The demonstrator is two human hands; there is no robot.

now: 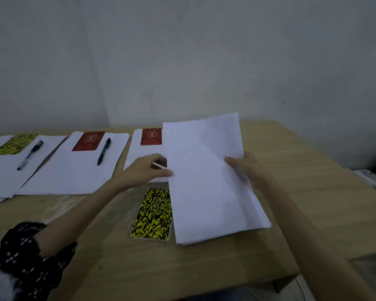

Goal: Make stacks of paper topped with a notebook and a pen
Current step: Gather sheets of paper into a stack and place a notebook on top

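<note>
Across the far edge of the wooden table [291,170], from nine o'clock toward twelve, lie three paper stacks: the leftmost stack [2,177] carries a yellow-patterned notebook [14,144] and a pen [30,155], the middle stack [74,170] a red notebook [88,141] and a black pen [104,151], and the third stack [139,153] a second red notebook [151,136], with no pen that I can make out, though part of it is hidden. Just right of centre, at about three o'clock from the third stack, sits the loose paper pile [215,213], and the right hand [245,168] pinches the right edge of its top sheets [202,144], lifting them so they tilt up toward twelve o'clock. The left hand [148,170] reaches in at the pile's left edge, fingers curled around a thin pale object that may be a pen; it is too blurred to say, and whether the fingers also touch the sheets cannot be told. A spare yellow-patterned notebook [153,213] lies flat at seven o'clock of the pile, touching or just beside its left edge. The step in hand appears to be separating a batch of sheets for a fourth stack. Next, the batch likely needs carrying clear of the pile, squaring on bare table, then topping with the spare notebook and a pen; thin sheets may slide or fan unless both edges are supported.
</note>
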